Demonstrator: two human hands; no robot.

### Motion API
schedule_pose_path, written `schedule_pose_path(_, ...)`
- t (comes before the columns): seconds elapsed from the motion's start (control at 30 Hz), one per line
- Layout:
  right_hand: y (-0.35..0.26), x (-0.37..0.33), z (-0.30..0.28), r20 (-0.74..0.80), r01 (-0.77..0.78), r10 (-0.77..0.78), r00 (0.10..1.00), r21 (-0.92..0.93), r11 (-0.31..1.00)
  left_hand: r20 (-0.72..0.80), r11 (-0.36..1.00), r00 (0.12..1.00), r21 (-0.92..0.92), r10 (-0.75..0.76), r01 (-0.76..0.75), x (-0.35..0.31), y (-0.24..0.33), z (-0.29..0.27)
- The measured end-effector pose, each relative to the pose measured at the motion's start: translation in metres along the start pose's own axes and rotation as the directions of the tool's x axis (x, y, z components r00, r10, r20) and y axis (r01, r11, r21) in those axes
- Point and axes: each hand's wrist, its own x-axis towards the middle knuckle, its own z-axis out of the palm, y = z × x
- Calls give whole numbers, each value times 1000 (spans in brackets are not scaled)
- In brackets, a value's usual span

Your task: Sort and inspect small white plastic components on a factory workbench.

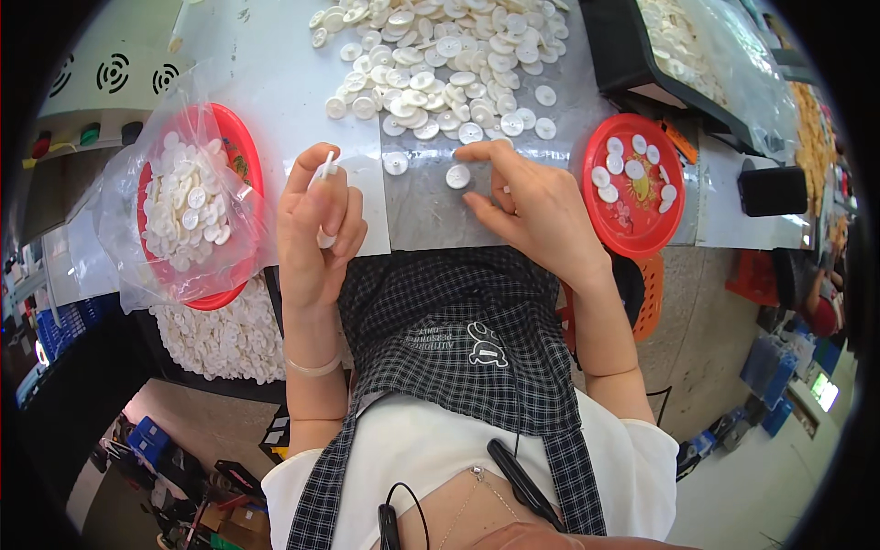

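My left hand (pixel 321 220) is raised near the table edge, pinching a small white plastic disc (pixel 327 165) between thumb and forefinger. Another white piece shows under its curled lower fingers, mostly hidden. Over the tabletop, my right hand (pixel 536 202) has its thumb and forefinger parted on either side of a loose white disc (pixel 457 177); I see no clear contact with it. One more white disc (pixel 395 163) lies a little to the left. Beyond both hands spreads a big heap of round white discs (pixel 449 82), some with a raised centre.
At left, a red plate (pixel 249 151) bears a clear bag (pixel 119 220) of small white pieces, above a bin of white pieces (pixel 220 330). A red plate (pixel 631 229) with several discs sits at right, near a black box (pixel 623 55) and a dark phone-like device (pixel 773 191).
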Motion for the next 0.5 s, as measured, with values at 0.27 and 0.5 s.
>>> schedule_pose_path(0.27, -4, -3, 3, -43, -116, 118, 992, 40, 992, 31, 986, 998, 163, -48, 42, -1, -1, -2)
schedule_pose_path(0.5, -3, -2, 15, -169, -37, 33, 985, -19, 999, -46, 779, 994, 625, 98, -48, -6, -9, 15)
